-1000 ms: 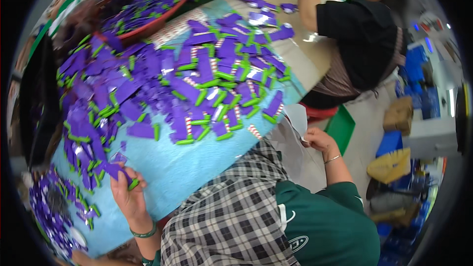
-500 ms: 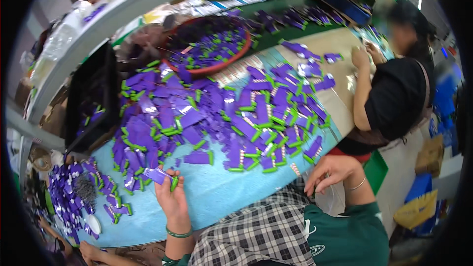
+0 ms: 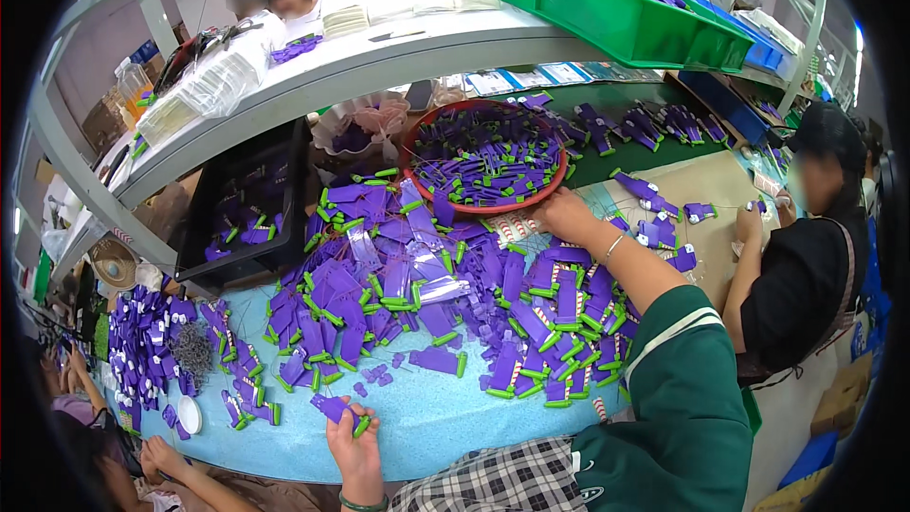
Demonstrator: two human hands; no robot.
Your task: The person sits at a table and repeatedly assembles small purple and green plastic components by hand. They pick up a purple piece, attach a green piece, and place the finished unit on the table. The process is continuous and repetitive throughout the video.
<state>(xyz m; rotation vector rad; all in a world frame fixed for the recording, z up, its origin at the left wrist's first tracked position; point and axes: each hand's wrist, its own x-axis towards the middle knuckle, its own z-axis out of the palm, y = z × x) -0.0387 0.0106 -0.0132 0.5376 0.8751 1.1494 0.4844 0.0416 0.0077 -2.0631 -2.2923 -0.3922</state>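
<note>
my left hand is pinching one purple piece with a green cap at the near edge of the blue table, right hand reaching out with fingers curled at the rim of the red basket. Honestly that sleeve could sweep the big purple pile off the edge if I drag back low, and a loose pinch drops my piece

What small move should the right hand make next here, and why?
Probably close its fingers on a piece at the red basket's near rim: the right hand rests there, apparently empty, while the left hand already pinches one purple piece with a green cap.
</note>
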